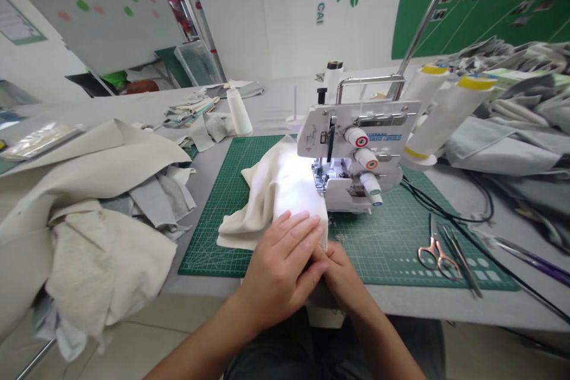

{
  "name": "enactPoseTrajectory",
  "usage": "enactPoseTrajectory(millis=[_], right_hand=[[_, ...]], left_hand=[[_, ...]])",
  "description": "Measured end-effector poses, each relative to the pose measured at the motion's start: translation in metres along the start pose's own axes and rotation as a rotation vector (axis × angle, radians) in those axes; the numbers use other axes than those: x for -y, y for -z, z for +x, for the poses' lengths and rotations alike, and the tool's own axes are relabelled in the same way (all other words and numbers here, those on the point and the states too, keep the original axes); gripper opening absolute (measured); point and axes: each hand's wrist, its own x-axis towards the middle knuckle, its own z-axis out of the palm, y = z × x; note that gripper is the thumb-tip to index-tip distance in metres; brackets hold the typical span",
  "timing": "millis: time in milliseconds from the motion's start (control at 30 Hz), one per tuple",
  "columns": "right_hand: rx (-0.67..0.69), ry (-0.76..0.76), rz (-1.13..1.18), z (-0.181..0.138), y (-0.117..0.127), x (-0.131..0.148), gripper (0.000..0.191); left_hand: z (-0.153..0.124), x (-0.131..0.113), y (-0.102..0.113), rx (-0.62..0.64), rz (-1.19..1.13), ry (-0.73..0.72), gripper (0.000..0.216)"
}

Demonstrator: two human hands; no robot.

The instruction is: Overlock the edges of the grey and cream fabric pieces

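A cream fabric piece (267,190) lies on the green cutting mat (392,237) and runs under the foot of a white overlock sewing machine (351,148). My left hand (278,264) lies flat on the near end of the fabric, fingers stretched out and together. My right hand (341,273) sits just right of it, partly tucked under the left hand, with its fingers closed on the fabric's near edge. The machine's lamp lights the cloth near the needle.
A heap of cream and grey cloth (89,214) fills the table's left side. Rose-gold scissors (434,252) and tweezers (461,255) lie on the mat at right. Two thread cones (445,113) stand behind the machine; black cables (467,202) and more fabric (512,113) lie at right.
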Motion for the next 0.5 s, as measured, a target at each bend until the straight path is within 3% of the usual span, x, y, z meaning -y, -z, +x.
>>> enactPoseTrajectory(millis=[500], right_hand=[[-0.086,-0.008,0.008,0.011,-0.001,0.007,0.051]], left_hand=[[0.011,0.013,0.002,0.023,0.032,0.003,0.043]])
